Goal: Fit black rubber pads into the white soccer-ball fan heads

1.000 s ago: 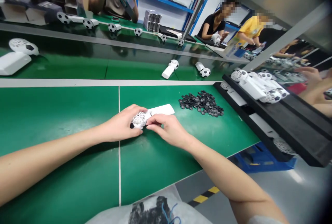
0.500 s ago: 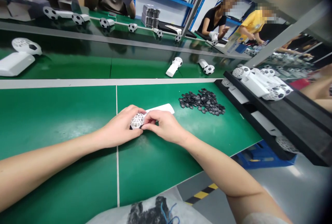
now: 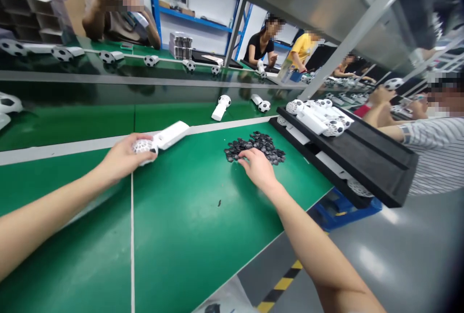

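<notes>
My left hand (image 3: 125, 156) is closed around the football-patterned head of a white device (image 3: 174, 135). Its flat white handle points up and right, lifted over the green work surface (image 3: 181, 250). White lattice shows on the head, with a dark patch on the side facing right; my fingers cover part of it. Over the front edge of a pile of small black pieces (image 3: 266, 143), my right hand (image 3: 255, 164) has thumb and forefinger bent and slightly apart. Nothing shows between those fingertips. One loose black piece (image 3: 219, 202) lies alone nearer to me.
At right, a black tray (image 3: 377, 158) carries several white football devices, stacked on another tray. Beyond the pale rail, more devices (image 3: 221, 107) lie on a green belt. Co-workers sit across the line, and a person in a striped sleeve (image 3: 435, 134) is at right.
My right hand has left the device and moved right to the black pieces. My left hand has carried the device left and up. The view has turned right; a loose black piece now shows.
</notes>
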Tool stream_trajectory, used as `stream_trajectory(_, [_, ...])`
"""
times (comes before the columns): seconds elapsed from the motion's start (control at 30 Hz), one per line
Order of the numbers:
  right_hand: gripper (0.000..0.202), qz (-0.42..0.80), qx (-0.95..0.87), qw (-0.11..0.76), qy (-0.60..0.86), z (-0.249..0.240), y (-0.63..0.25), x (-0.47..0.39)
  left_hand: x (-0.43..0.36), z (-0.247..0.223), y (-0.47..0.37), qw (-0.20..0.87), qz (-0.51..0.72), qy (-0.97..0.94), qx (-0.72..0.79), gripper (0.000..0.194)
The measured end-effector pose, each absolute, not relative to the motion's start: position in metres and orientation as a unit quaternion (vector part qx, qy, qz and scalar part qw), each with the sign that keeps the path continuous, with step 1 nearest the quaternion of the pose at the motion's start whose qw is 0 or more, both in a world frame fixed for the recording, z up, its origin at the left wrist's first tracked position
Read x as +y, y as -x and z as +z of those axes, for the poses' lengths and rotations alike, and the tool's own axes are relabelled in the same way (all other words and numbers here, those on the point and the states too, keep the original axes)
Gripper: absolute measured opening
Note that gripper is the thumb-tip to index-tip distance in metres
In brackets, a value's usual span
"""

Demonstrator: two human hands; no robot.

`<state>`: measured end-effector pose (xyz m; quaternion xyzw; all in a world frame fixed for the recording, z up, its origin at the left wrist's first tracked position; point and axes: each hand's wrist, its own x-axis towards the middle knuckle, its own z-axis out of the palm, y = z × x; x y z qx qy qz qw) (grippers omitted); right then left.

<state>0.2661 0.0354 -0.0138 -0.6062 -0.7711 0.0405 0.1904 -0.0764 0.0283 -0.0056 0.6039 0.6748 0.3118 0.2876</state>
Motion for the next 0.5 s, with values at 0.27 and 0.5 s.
stream_trajectory(0.27, [0.022,0.023,-0.769,0.211,0.603,-0.046,-0.286,0.044,0.132,-0.023,0.080,0.081,0.379,-0.567,0.727,0.048])
stream_trajectory(0.5, [0.026,0.001,-0.816,0.241,0.526,-0.067,-0.303,0.065,0.131,-0.043,0.082,0.041,0.340,-0.638,0.689,0.066])
